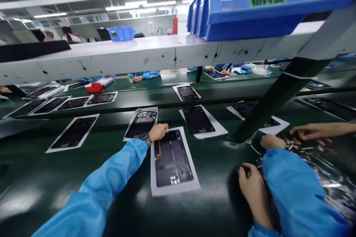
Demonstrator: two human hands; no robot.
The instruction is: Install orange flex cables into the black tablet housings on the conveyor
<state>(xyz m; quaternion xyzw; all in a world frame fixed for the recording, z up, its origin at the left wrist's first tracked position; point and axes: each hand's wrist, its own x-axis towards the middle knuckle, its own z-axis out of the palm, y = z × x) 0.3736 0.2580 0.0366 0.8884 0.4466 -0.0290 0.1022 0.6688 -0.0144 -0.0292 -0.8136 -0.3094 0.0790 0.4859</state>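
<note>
My left hand (158, 132) reaches forward in a blue sleeve with a watch at the wrist. Its fingers are pinched together at the top edge of a dark tablet panel (172, 159), which lies on a white sheet (178, 189) on the green belt. What the fingers pinch is too small to name. My right hand (271, 141), also blue-sleeved, is curled at the edge of a pile of small parts (294, 144). What it holds, if anything, is hidden. Another person's bare hand (317, 131) touches the same pile from the right. A further bare hand (250, 185) rests on the belt under my right arm.
Several more panels on white sheets (198, 120) lie along the green belt (55, 177) and the belt beyond. A grey shelf beam (111, 57) with a blue bin (250, 3) hangs overhead, on a dark slanted strut (267, 103). Workers in blue sit across.
</note>
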